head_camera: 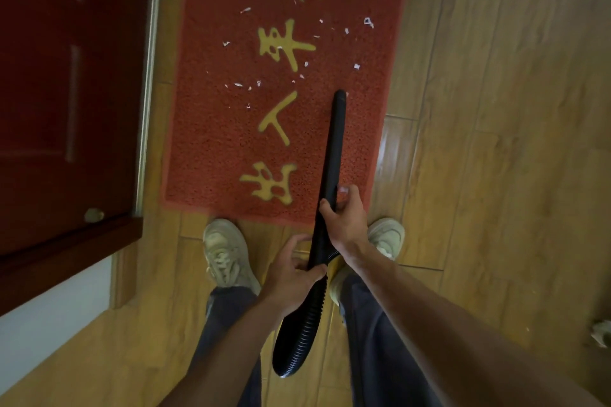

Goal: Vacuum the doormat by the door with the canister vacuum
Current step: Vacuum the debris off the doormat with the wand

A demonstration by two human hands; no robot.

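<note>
A red doormat [218, 142] with gold characters lies on the wood floor beside the door. Several small white paper scraps [356, 66] are scattered over its far and middle parts. A black vacuum wand [334, 149] slants across the mat's near right part, its tip [340, 95] resting on the mat just short of the scraps. My right hand [344, 218] grips the wand low down. My left hand [291, 271] holds the joint where the ribbed black hose [297, 337] begins. The canister itself is out of sight.
A dark red door [66, 92] with a pale frame edge [147, 76] runs along the mat's left side. My two pale sneakers [224, 254] stand at the mat's near edge. Wood flooring [496, 109] spreads to the right; a small object [601, 334] lies at the right edge.
</note>
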